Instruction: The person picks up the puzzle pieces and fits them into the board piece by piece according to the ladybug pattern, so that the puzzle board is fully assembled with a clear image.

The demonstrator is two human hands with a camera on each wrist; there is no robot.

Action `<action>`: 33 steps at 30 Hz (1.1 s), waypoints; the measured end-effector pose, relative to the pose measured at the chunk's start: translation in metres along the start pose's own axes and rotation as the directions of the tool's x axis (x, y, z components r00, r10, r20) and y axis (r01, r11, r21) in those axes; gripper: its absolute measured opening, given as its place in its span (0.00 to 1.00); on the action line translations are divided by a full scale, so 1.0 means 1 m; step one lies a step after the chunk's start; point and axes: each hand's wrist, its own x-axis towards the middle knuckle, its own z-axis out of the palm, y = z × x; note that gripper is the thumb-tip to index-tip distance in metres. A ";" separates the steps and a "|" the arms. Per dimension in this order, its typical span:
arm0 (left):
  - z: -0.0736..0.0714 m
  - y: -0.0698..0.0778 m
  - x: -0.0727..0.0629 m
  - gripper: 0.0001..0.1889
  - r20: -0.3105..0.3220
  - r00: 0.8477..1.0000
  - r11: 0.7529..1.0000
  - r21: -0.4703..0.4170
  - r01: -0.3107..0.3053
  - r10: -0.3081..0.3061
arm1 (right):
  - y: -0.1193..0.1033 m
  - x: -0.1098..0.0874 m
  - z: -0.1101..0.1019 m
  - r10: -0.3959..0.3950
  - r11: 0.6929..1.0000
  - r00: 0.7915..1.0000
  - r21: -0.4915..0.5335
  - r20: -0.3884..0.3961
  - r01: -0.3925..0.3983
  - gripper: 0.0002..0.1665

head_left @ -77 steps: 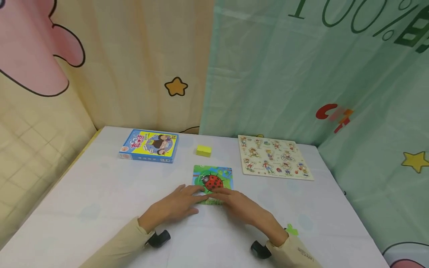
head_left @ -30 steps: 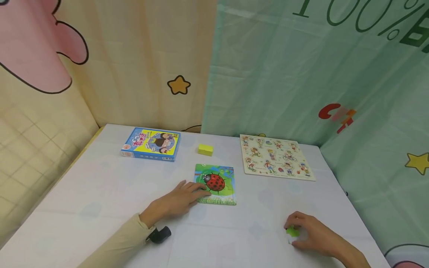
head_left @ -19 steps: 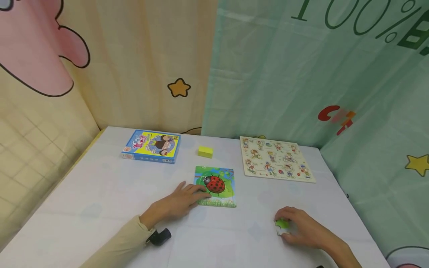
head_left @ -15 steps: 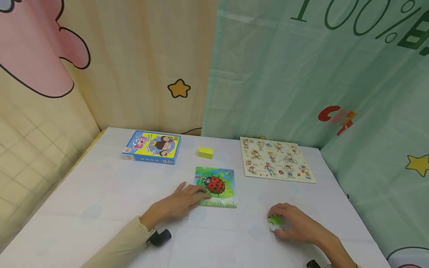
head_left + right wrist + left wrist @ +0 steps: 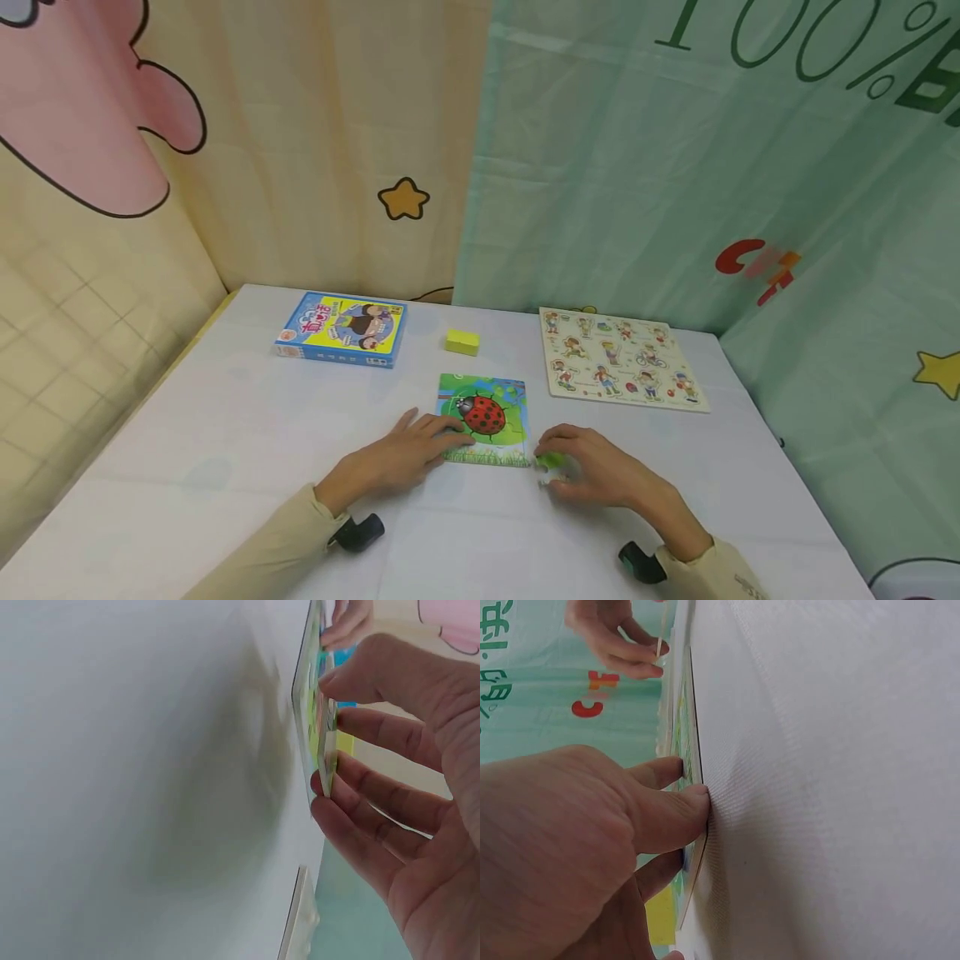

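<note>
A square ladybug jigsaw puzzle lies flat near the middle of the white table. My left hand rests on its lower left part, fingers on the picture; in the left wrist view the thumb touches the puzzle's near edge. Close to the lower right corner, my right hand pinches a green and white puzzle piece between thumb and fingers. The right wrist view shows this thin piece on edge, raised off the table, with the puzzle behind it. Part of the piece is hidden by fingers.
Behind the puzzle stands a small yellow block. A blue and yellow box lies at the back left. A pale wooden board with figures lies at the back right. Printed curtains hang beyond the table.
My right hand left the puzzle, picked up the green and white piece at the right, and brought it left to the puzzle's lower right corner. My left hand stayed on the puzzle.
</note>
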 end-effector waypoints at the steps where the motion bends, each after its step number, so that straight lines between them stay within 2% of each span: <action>1: 0.000 0.000 0.000 0.24 0.002 1.000 1.000 0.000 0.001 -0.001 | -0.002 0.005 0.001 -0.006 1.000 1.000 0.003 -0.005 0.006 0.19; 7: 0.002 0.000 0.000 0.25 0.009 1.000 1.000 -0.004 0.010 -0.010 | -0.011 0.030 0.003 -0.005 1.000 0.999 0.010 -0.032 0.005 0.18; 13: 0.003 -0.001 0.001 0.25 0.015 1.000 1.000 0.003 0.020 -0.020 | -0.014 0.045 0.007 -0.002 1.000 0.999 0.002 -0.053 0.002 0.17; 22: 0.005 -0.001 0.002 0.25 0.033 0.999 0.999 0.008 0.033 -0.033 | -0.015 0.055 0.017 -0.020 0.999 0.999 -0.048 -0.038 0.018 0.14; 33: 0.002 -0.001 0.001 0.25 0.016 1.000 1.000 0.004 0.019 -0.019 | -0.019 0.060 0.016 -0.029 0.995 0.999 -0.092 -0.022 0.027 0.14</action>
